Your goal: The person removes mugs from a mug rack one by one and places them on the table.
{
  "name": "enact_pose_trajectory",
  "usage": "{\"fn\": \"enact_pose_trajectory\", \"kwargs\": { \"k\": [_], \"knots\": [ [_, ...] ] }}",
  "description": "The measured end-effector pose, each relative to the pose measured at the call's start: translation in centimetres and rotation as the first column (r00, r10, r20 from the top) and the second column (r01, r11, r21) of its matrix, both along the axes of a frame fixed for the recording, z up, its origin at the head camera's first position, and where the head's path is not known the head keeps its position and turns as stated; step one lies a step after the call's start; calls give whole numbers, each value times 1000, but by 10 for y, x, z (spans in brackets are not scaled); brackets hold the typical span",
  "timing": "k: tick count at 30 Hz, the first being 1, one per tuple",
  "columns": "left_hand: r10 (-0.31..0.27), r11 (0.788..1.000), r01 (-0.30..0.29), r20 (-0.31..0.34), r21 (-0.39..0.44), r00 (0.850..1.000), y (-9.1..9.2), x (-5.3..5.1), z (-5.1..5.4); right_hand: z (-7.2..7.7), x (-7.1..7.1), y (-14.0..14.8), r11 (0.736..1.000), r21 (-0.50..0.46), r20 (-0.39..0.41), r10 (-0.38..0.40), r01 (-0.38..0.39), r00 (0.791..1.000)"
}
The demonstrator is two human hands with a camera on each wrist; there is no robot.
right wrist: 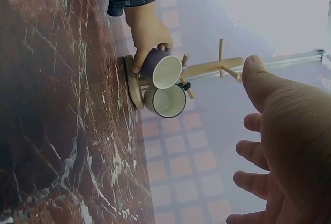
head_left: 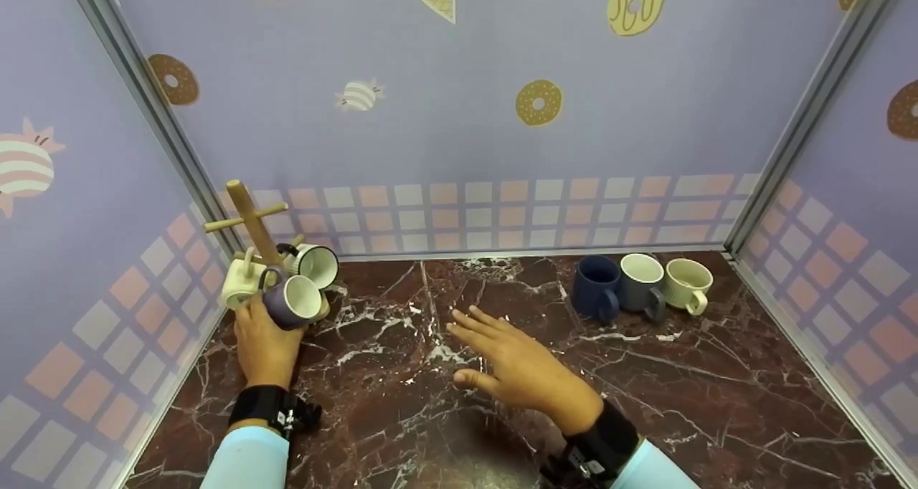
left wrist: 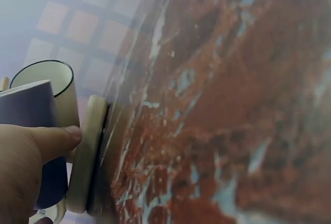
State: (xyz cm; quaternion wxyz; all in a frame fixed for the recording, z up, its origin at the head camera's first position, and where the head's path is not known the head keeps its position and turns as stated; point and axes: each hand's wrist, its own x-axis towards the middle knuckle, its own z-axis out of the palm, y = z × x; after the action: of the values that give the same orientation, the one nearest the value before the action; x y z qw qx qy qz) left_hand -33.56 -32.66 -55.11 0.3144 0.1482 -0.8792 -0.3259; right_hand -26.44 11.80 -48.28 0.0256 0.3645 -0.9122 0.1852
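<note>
While the left hand [head_left: 269, 345] grips a purple, white-lined mug [head_left: 292, 302] at the pale wooden mug tree [head_left: 251, 220], the right hand's [head_left: 527, 367] fingers stand apart.
Just right of the tree: a pale, black-rimmed mug [head_left: 319, 265]; farther right, a row of navy, grey and cream mugs [head_left: 637, 294].

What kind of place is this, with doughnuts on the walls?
Probably a small pretend kitchen or café corner, though I can't be sure. The purple back wall has doughnut and sweet pictures, metal strips line the corners, and a wooden rack holds mugs.
</note>
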Motion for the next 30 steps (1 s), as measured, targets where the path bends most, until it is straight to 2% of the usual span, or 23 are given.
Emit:
{"fn": "enact_pose_trajectory", "kwargs": {
  "k": [5, 15, 24, 30],
  "knots": [
    [11, 1000, -11, -41, -19, 999, -1, -2, -1, 0, 1, 1, 1000, -19, -10, 4, -4, 1000],
    [-4, 999, 1, -113, -32, 994, 2, 4, -6, 0, 0, 1, 1000, -21, -6, 4, -4, 1000],
    [5, 999, -9, -112, -41, 994, 13, 16, 1, 2, 0, 3, 999, -38, -17, 9, -10, 1000],
    [-3, 995, -14, -169, -97, 986, 20, 23, 10, 4, -1, 5, 999, -44, -33, 9, -10, 999]
  ]
}}
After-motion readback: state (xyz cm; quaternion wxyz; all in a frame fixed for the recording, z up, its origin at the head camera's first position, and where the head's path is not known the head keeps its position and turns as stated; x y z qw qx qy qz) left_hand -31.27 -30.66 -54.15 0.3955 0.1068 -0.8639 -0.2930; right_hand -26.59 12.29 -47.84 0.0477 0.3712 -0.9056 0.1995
